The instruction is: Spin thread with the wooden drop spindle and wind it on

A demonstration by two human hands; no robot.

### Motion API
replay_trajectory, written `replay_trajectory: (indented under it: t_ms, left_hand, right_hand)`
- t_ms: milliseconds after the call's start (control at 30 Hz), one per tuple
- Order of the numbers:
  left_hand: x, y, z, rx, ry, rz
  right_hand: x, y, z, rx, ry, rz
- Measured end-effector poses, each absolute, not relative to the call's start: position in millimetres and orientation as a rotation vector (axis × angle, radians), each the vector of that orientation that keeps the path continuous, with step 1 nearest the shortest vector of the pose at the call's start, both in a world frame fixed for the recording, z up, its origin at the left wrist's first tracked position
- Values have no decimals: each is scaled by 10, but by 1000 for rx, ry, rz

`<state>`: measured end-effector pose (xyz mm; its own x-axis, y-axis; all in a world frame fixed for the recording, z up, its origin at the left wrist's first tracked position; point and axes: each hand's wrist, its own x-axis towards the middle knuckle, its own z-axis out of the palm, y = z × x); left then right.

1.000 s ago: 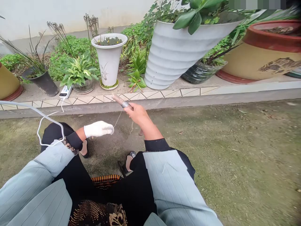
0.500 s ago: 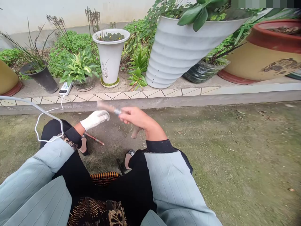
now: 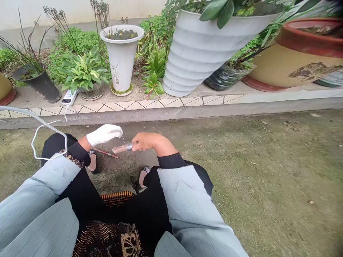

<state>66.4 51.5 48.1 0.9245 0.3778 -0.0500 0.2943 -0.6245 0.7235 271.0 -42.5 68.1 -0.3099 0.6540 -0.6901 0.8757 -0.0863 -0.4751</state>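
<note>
My right hand (image 3: 148, 141), bare, is closed around a pale wooden stick (image 3: 119, 149). Its blunt end sticks out to the left. Silvery wire (image 3: 129, 146) is wound round the stick just in front of my fingers. My left hand (image 3: 104, 134), in a white knitted glove, is up and to the left of the stick with its fingers pinched together. From these fingertips a thin strand runs down to the winding. A reddish-brown stick (image 3: 106, 153) lies below my gloved hand, near my left shoe (image 3: 93, 162). The far end of the held stick is hidden by my right hand.
Beyond my hands runs a low tiled ledge (image 3: 166, 103) with several potted plants, among them a white flared pot (image 3: 122, 66) and a large ribbed pot (image 3: 203, 53). A white power bank (image 3: 69, 97) lies there, its cable (image 3: 40, 125) looping past my left arm.
The stick has swung down, its free end now lower and pointing left below my gloved fingertips. My right hand has dropped slightly. The strand between hand and stick now shows.
</note>
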Motion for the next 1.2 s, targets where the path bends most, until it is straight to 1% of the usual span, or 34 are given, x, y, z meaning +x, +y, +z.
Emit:
replay_trajectory:
  t_ms: [167, 300, 367, 433, 467, 500, 567, 600, 667, 700, 767, 833, 900, 1033, 1100, 1133, 1200]
  left_hand:
    - [666, 555, 460, 2291, 500, 204]
    - [688, 595, 444, 2218, 503, 263]
    - [708, 585, 426, 2091, 559, 297]
    - [729, 544, 413, 1936, 577, 285]
    - [737, 515, 412, 1881, 561, 251]
    - [744, 483, 418, 1852, 533, 203]
    - [750, 425, 443, 1864, 459, 91]
    - [748, 404, 461, 1887, 428, 53]
    - [735, 388, 500, 1921, 377, 12]
    - [724, 392, 518, 1927, 362, 6]
    - [697, 416, 547, 1930, 367, 16]
    - [672, 448, 564, 1950, 412, 64]
    - [659, 474, 564, 1976, 451, 123]
    - [682, 510, 483, 1999, 491, 169]
    - [704, 526, 406, 1965, 537, 240]
    - [713, 531, 367, 1926, 562, 276]
    - [725, 527, 307, 1824, 603, 289]
  right_hand:
    - [2739, -410, 629, 1557, 2067, -1543]
    - [2721, -449, 744, 1491, 2208, -1783]
    - [2712, -455, 813, 1709, 2350, -1931]
    - [2730, -427, 843, 2140, 2455, -2002]
    - [2751, -402, 839, 2391, 2460, -1957]
    - [2780, -372, 825, 2624, 2422, -1838]
    - [2847, -311, 775, 2965, 2241, -1400]
    - [2878, -287, 745, 3038, 2127, -1142]
    - [2916, -256, 687, 2988, 1954, -746]
    - [2918, -251, 661, 2899, 1910, -638]
    - [2883, -258, 617, 2655, 1890, -590]
    - [2801, -283, 587, 2359, 1908, -687]
    - [2692, -326, 578, 2051, 1958, -851]
    - [2534, -428, 650, 1557, 2093, -1405]
    - [2549, -451, 717, 1553, 2230, -1663]
    - [2583, -447, 746, 1672, 2310, -1763]
    - [2686, -410, 772, 2130, 2382, -1916]
